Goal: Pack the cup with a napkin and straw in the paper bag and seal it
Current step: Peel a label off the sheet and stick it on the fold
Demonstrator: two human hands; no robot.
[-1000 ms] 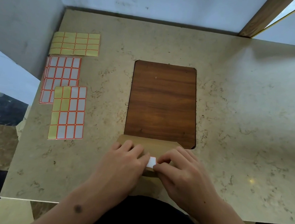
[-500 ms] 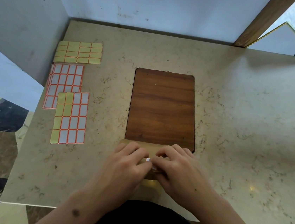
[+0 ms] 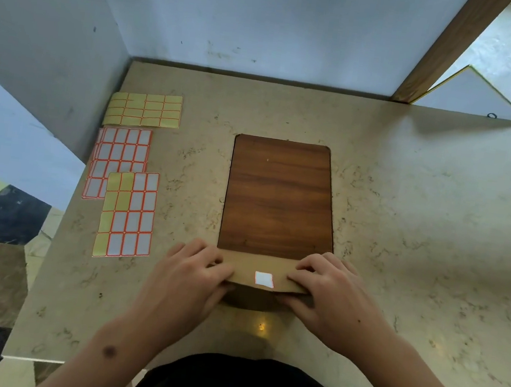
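Note:
A brown paper bag (image 3: 248, 269) stands near the table's front edge, seen from above, with its top flap folded over. A white sticker with an orange border (image 3: 264, 279) sits on the middle of the flap's front edge. My left hand (image 3: 187, 278) grips the bag's left side, thumb on the flap. My right hand (image 3: 328, 294) grips the right side the same way. The cup, napkin and straw are not visible.
A dark wooden board (image 3: 279, 196) lies flat just behind the bag. Three sticker sheets (image 3: 126, 213) lie at the left of the beige stone table (image 3: 417, 243). White walls stand at the back and left, a wooden post at the back right.
My hands, which pressed the sticker together at the flap's middle, have slid apart to the bag's two sides. The sticker now lies uncovered on the flap.

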